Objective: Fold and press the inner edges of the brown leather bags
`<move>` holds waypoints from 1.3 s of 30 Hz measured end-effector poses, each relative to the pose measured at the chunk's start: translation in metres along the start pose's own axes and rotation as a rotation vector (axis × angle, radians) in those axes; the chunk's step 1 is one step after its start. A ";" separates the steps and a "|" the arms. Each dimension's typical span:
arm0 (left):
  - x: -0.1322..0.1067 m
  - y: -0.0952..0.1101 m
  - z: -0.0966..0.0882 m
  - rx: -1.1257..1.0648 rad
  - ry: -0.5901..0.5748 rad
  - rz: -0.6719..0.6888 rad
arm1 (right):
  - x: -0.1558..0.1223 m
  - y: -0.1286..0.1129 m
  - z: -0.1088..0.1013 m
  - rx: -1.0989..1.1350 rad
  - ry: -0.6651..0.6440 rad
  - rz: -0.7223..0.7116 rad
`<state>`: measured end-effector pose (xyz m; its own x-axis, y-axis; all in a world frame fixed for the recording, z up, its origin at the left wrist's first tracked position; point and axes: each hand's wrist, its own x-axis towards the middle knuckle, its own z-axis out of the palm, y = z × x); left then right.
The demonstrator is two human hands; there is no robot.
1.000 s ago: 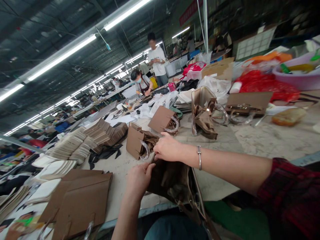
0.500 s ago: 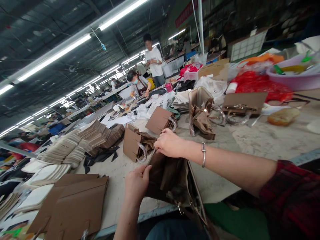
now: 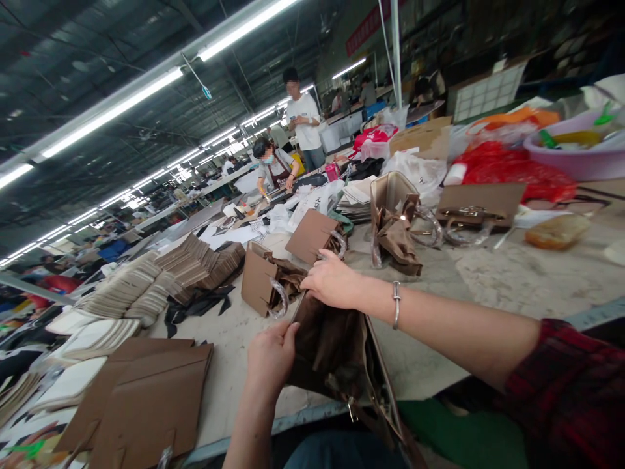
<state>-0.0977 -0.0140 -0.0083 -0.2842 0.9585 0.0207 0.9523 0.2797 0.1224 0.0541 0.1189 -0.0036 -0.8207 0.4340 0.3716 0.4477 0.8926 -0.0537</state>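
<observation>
A brown handbag [image 3: 336, 352] lies open at the table's front edge, its dark lining showing and a metal clasp hanging on the near side. My left hand [image 3: 271, 355] pinches the bag's rim at the left, thumb pressed against the fingers. Higher on the same rim, my right hand [image 3: 332, 280] grips the edge with its fingers closed over it. Just beyond my hands stands another brown handbag [image 3: 257, 280] with a plastic-wrapped handle. Behind that is a brown flap panel [image 3: 311, 236], partly hidden by my right hand.
Flat brown bag panels [image 3: 151, 397] lie at the left, near stacked brown pieces [image 3: 195, 264] and pale stacked pieces [image 3: 122, 286]. An open bag [image 3: 395, 215] and a folded one [image 3: 478, 202] stand farther right. A lilac basin [image 3: 576, 159] sits behind. A co-worker [image 3: 278, 166] leans over the table.
The whole view has shifted very slightly. Both my hands keep their hold on the handbag's rim, and the fingers of my right hand have shifted a little.
</observation>
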 end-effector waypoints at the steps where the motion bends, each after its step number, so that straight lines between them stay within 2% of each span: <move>1: 0.000 0.000 -0.002 0.014 -0.017 0.005 | 0.000 0.000 0.001 -0.006 0.003 -0.001; 4: 0.001 0.001 -0.011 0.010 -0.101 0.057 | 0.000 -0.001 0.001 -0.024 0.012 -0.011; 8: 0.010 0.005 -0.023 -0.109 -0.196 0.204 | 0.000 0.000 0.001 -0.037 0.037 -0.027; 10: 0.019 0.010 -0.023 -0.086 -0.159 0.221 | 0.001 0.000 0.001 -0.033 0.035 -0.025; 14: 0.036 0.020 -0.011 0.112 -0.057 0.178 | 0.001 0.002 0.000 -0.012 0.023 0.002; 20: 0.041 0.022 -0.003 0.189 0.031 0.111 | -0.008 0.010 -0.009 0.033 0.046 0.003; 24: 0.041 0.023 -0.003 0.194 0.016 0.103 | -0.011 0.014 -0.012 0.022 0.026 0.076; 31: 0.040 0.025 0.001 0.214 0.038 0.115 | -0.002 0.012 -0.005 0.002 0.034 0.172; 36: 0.039 0.025 0.002 0.222 0.033 0.096 | 0.001 0.009 -0.004 -0.027 0.019 0.198; 39: 0.039 0.024 -0.003 0.132 -0.007 0.123 | 0.001 0.009 -0.004 -0.036 0.007 0.192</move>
<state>-0.0864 0.0298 -0.0011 -0.1644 0.9862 0.0201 0.9863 0.1646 -0.0118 0.0592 0.1265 0.0002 -0.7168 0.5948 0.3639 0.6080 0.7887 -0.0914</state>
